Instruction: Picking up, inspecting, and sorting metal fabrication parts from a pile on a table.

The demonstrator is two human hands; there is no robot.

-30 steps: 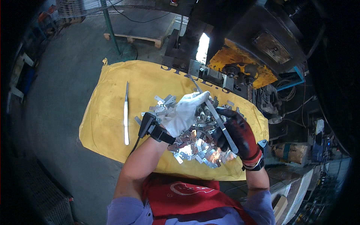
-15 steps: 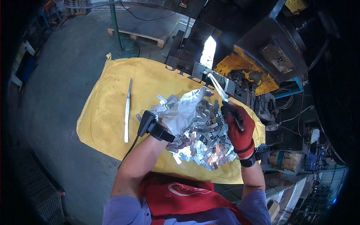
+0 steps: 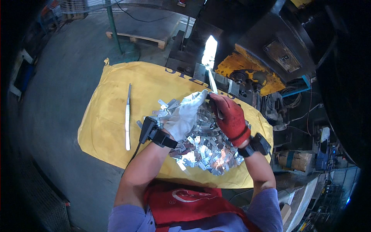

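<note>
My right hand (image 3: 231, 119), in a red glove, grips a pair of tweezers (image 3: 212, 82) whose tips point away from me into the brightly lit opening of a press (image 3: 247, 71). My left hand (image 3: 183, 118), in a white glove, has its fingers drawn together, their tips close to the right fingertips. Whatever it may pinch is too small to make out. Under both hands lies a heap of small flat metal strips with holes (image 3: 210, 150). A second pair of tweezers (image 3: 128, 120) lies to the left on a yellow sheet (image 3: 102, 104).
The dark press head with a metal plate (image 3: 284, 56) looms at the right, above worn yellow parts. Beyond the sheet stand a green post (image 3: 113, 29) and a board-topped wooden pallet (image 3: 145, 29). A cable runs from the device on my left wrist (image 3: 148, 131).
My right hand has swung left and closer to my left hand, and the tweezers' tips have moved into the lit opening. My left hand has shifted slightly left.
</note>
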